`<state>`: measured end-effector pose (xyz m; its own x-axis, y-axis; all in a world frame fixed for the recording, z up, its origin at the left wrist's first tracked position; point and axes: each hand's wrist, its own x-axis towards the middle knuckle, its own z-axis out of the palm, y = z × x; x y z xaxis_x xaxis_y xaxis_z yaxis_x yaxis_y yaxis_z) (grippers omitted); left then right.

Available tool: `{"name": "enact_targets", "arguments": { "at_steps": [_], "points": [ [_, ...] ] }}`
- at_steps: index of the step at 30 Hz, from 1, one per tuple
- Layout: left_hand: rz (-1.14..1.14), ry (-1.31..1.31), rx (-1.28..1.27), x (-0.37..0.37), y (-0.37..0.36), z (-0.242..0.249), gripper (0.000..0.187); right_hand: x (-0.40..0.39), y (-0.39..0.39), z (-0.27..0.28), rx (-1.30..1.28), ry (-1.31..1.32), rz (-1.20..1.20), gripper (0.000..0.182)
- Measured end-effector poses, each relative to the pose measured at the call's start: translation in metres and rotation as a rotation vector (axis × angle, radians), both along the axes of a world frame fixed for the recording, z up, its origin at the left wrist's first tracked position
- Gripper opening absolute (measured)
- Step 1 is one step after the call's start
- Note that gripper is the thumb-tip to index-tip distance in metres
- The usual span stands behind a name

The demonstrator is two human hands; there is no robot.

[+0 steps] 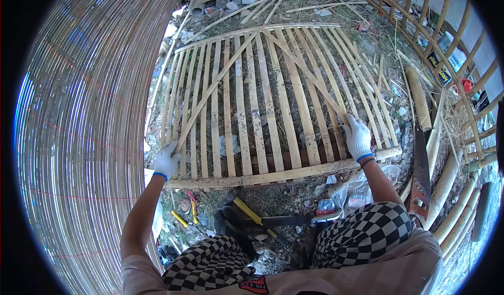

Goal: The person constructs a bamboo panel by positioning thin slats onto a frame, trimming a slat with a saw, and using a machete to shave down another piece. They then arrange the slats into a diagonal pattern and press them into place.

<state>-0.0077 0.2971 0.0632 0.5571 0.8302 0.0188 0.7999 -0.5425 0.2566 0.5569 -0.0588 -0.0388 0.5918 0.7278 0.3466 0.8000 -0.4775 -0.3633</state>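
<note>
A bamboo slat panel (273, 111) lies on the ground in front of me, with upright slats between a top strip and a bottom rail (299, 174). Two diagonal strips meet at the top middle. My left hand (167, 159), in a white glove with a blue cuff, is closed on the lower end of the left diagonal bamboo strip (212, 86). The lower end of the right diagonal bamboo strip (310, 75) is in the grip of my right hand (358, 137), gloved alike. Fingertips of both hands are partly hidden.
A bamboo screen (94, 111) rises at left. A handsaw (420, 169) and bamboo poles (418, 98) lie at right, below a bamboo lattice (451, 43). By my knees are a yellow-handled tool (247, 210), yellow-handled pliers (194, 211) and a plastic bag (362, 187).
</note>
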Motion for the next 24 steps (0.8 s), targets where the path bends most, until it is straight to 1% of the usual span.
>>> {"name": "enact_targets", "arguments": {
  "at_steps": [6, 9, 15, 18, 24],
  "points": [
    [0.053, 0.058, 0.079, -0.005, 0.019, -0.01, 0.051, 0.0, 0.005, 0.003, -0.05, 0.018, -0.006, 0.038],
    [0.032, 0.069, 0.074, -0.004, 0.022, -0.009, 0.051, 0.0, 0.006, 0.002, -0.038, -0.031, -0.002, 0.038],
    [-0.017, 0.072, 0.114, -0.003, 0.029, -0.02, 0.051, -0.001, 0.007, 0.004, -0.063, 0.002, -0.015, 0.038],
    [-0.006, 0.04, 0.094, -0.006, 0.03, -0.021, 0.051, 0.0, 0.008, 0.003, -0.035, 0.032, -0.007, 0.038],
    [0.003, 0.071, 0.059, -0.01, 0.029, -0.016, 0.052, 0.001, 0.008, 0.004, -0.036, 0.019, -0.007, 0.038]
  ]
}}
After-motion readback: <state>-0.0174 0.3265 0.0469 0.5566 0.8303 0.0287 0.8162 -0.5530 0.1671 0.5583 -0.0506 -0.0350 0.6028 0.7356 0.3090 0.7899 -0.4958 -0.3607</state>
